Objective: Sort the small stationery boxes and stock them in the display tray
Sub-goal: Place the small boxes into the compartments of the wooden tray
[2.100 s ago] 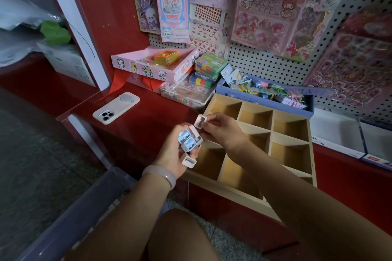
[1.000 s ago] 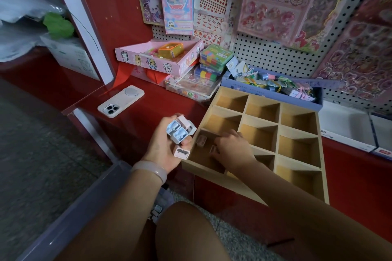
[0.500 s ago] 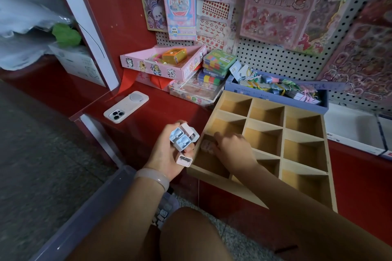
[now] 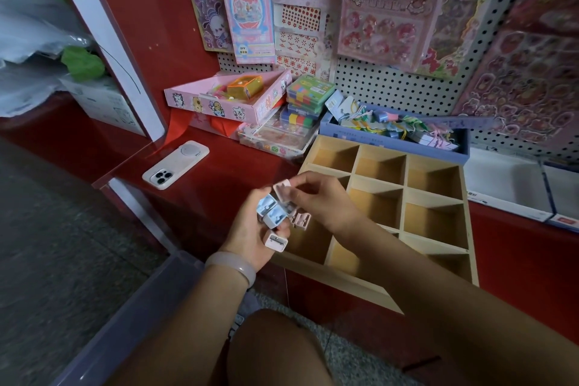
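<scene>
My left hand (image 4: 250, 233) grips a cluster of small stationery boxes (image 4: 272, 215), blue and pink, just left of the wooden display tray (image 4: 404, 183). One pink box (image 4: 276, 241) sticks out below the fingers. My right hand (image 4: 322, 200) reaches across from the right and pinches a pink box (image 4: 283, 192) at the top of the cluster. Another pink box (image 4: 301, 220) shows just under the right hand, by the tray's near-left compartment. The tray is divided into several compartments; those in view hold nothing, and my right forearm hides part of the near ones.
A white phone (image 4: 176, 164) lies on the red shelf (image 4: 219, 178) to the left. Behind the tray stand a blue box of tagged items (image 4: 398, 131), stacked colourful packs (image 4: 308, 94) and a pink tray (image 4: 225, 100). Sticker sheets hang on the pegboard (image 4: 376, 84). A grey bin (image 4: 125, 323) sits below left.
My right hand has come out of the tray's near-left compartment and moved up and left to the boxes in my left hand, taking hold of a pink one.
</scene>
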{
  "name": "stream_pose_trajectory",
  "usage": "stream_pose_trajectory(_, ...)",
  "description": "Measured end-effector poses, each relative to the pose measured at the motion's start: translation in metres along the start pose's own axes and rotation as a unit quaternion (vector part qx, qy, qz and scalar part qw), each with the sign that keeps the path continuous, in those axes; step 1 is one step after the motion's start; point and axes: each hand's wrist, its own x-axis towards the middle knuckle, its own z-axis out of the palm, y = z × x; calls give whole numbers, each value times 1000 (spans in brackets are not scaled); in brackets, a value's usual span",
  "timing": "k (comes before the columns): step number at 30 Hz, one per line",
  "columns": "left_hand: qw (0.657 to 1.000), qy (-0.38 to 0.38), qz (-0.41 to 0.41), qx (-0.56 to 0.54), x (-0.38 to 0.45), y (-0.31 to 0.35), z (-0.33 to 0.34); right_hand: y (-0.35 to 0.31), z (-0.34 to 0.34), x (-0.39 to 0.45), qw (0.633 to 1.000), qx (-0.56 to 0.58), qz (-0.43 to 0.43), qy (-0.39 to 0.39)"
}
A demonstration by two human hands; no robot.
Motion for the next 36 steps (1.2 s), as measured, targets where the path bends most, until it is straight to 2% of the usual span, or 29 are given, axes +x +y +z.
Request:
stream_pose_trajectory(2, 999, 17, -2, -45, 1, -1, -1, -3, -4, -2, 998, 60, 15, 14)
stream_pose_trajectory(7, 994, 52, 38, -87, -2, 1, 4, 2, -16, -7, 997, 58, 6, 41)
stream_pose_trajectory(9, 993, 57, 46, -96, -3, 2, 4, 6, -25, -10, 991, -122, -30, 45)
stream_pose_trajectory(10, 992, 61, 48, -99, -4, 3, 3, 10, -28, -11, 969, -242, -46, 29)
stream_pose_trajectory(12, 992, 66, 54, -98, -4, 5, 1, 17, -26, -14, 898, -435, -55, -27)
stream_pose_trajectory(13, 992, 66, 56, -96, -5, 5, 0, 21, -22, -15, 872, -484, -56, -46)
stream_pose_trajectory(14, 992, 65, 58, -92, -6, 6, -2, 25, -17, -16, 865, -496, -54, -55)
stream_pose_trajectory(18, 992, 63, 56, -91, -10, 9, -6, 25, -5, -16, 933, -357, -45, -25)
stream_pose_trajectory(23, 992, 63, 52, -98, -13, 14, -10, 24, -1, -13, 959, -280, -2, -44)
stream_pose_trajectory(25, 992, 63, 48, -95, -14, 15, -12, 23, 5, -11, 954, -296, 10, -51)
stream_pose_trajectory(28, 993, 56, 50, -93, -15, 15, -15, 26, 13, -7, 913, -395, -10, -104)
stream_pose_trajectory(32, 993, 55, 47, -91, -15, 16, -20, 27, 17, -7, 820, -537, -29, -197)
stream_pose_trajectory(36, 994, 49, 42, -89, -15, 18, -24, 14, 2, -8, 794, -554, -85, -236)
